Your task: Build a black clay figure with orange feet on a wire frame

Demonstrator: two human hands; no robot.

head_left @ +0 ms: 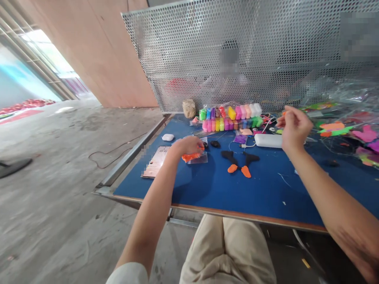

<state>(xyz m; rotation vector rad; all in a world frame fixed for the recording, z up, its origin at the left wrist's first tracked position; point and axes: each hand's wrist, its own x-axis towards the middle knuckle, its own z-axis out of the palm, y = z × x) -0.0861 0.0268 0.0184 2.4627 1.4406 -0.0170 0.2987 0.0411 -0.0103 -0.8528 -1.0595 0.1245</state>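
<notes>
My left hand (192, 145) is over the left part of the blue table, its fingers closed on a lump of orange modelling clay (189, 157) by a clear plastic bag (203, 159). Raised on the right, my right hand (296, 125) pinches a small bit of orange clay (284, 113) between thumb and fingers. Between the hands lie two black clay shapes (251, 157) with orange clay ends (246, 171). A small black lump (215, 144) sits just right of my left hand.
Packs of coloured clay (230, 125) line the back, against a perforated metal screen (189, 47). A phone (156, 162) and white earphone case (167, 137) lie left. A white oblong device (268, 141) with a cable is near my right hand. Colourful clay shapes (334, 128) lie far right.
</notes>
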